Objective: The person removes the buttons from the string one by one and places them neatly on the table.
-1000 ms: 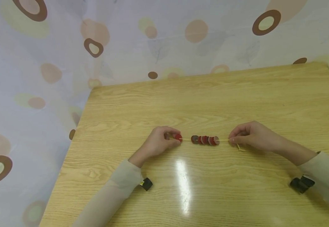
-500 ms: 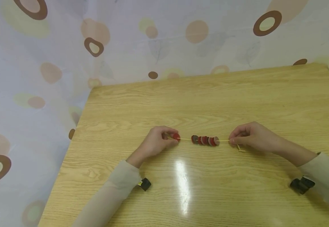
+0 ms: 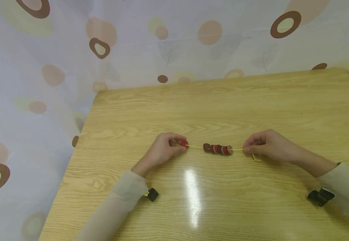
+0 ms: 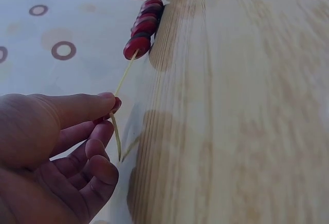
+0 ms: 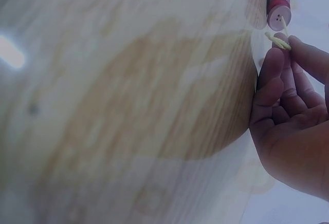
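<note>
A yellow string point(image 3: 195, 146) runs taut between the two hands, threaded through a row of several red, grey and pinkish buttons point(image 3: 218, 149). My left hand point(image 3: 166, 147) pinches a single red button point(image 3: 184, 144) that is on the string, apart from the row. In the left wrist view the string's loose end hangs below the thumb and fingertips. My right hand point(image 3: 263, 146) pinches the string on the other side of the row, and a short knotted end point(image 5: 278, 41) sticks out at its fingertips. The nearest button point(image 5: 279, 18) in the right wrist view is pinkish with small holes.
Both hands are over a wooden table point(image 3: 150, 113) with a bright light reflection on it. A patterned curtain point(image 3: 180, 40) hangs behind and to the left. A small black camera point(image 3: 151, 194) sits at the left cuff and another black camera point(image 3: 321, 196) at the right.
My left hand has moved slightly left with the red button, widening the gap to the row. The right hand and the row have hardly moved.
</note>
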A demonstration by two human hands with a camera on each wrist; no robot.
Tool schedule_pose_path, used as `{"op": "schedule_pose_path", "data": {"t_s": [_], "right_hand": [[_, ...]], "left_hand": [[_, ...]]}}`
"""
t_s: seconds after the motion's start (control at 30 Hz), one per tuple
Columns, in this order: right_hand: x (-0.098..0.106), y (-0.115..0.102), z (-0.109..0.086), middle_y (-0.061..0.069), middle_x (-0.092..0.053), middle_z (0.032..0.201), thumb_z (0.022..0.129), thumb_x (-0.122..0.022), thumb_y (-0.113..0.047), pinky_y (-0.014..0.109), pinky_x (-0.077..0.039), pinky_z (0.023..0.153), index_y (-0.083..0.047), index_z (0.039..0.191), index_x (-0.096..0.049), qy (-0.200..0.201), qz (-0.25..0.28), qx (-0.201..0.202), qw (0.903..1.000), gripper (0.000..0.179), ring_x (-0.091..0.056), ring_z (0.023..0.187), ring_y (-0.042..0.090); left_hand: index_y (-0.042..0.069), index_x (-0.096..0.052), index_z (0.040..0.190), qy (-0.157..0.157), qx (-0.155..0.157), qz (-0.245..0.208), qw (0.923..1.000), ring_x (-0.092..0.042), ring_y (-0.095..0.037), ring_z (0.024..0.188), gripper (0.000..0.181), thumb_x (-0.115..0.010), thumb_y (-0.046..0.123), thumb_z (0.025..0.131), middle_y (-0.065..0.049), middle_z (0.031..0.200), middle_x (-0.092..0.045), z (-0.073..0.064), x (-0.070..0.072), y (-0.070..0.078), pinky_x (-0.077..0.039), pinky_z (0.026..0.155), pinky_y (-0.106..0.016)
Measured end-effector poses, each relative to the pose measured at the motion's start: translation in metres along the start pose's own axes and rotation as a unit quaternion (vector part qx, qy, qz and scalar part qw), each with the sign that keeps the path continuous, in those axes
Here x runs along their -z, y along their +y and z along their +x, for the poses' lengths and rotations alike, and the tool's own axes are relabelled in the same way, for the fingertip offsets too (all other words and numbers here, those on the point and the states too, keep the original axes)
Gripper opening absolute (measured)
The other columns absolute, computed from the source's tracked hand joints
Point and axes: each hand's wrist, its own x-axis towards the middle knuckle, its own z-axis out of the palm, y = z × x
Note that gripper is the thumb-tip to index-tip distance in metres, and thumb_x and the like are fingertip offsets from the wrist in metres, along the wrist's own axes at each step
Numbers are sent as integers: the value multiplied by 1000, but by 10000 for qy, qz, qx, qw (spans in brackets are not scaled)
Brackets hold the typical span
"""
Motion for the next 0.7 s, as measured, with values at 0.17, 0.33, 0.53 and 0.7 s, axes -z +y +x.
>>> {"op": "schedule_pose_path", "data": {"t_s": [0.17, 0.33, 0.53, 0.7], "right_hand": [[0, 0, 0, 2, -73, 90, 97, -69, -18, 24, -46, 68, -4, 103, -73, -4, 23, -5, 10000, 16, -57, 78, 10], [1, 0, 0, 1, -73, 90, 97, -70, -19, 24, -45, 68, -4, 104, -73, 6, -49, -64, 10000, 17, -56, 78, 10], [1, 0, 0, 0, -73, 90, 96, -70, -20, 24, -44, 68, -5, 104, -73, 30, -176, -120, 9998, 17, -55, 78, 10], [1, 0, 0, 0, -73, 91, 97, -70, -20, 24, -45, 69, -5, 104, -73, 4, -167, -126, 9998, 17, -56, 79, 10]], "left_hand": [[7, -73, 120, 46, 37, -32, 10000, -56, -14, 72, 34, -80, 14, 87, 0, 97, -69, 0, 3, -2, -43, 59, -24], [6, -72, 121, 58, 44, -104, 9999, -59, -15, 74, 35, -80, 13, 88, -1, 98, -68, -2, 5, -4, -45, 60, -25], [5, -72, 120, 134, 28, -115, 9998, -59, -15, 73, 34, -80, 12, 87, -2, 96, -68, -2, 8, -5, -46, 60, -25], [5, -72, 120, 167, 68, -125, 9998, -55, -14, 68, 34, -80, 13, 88, -3, 92, -68, -4, 10, -6, -43, 57, -24]]}}
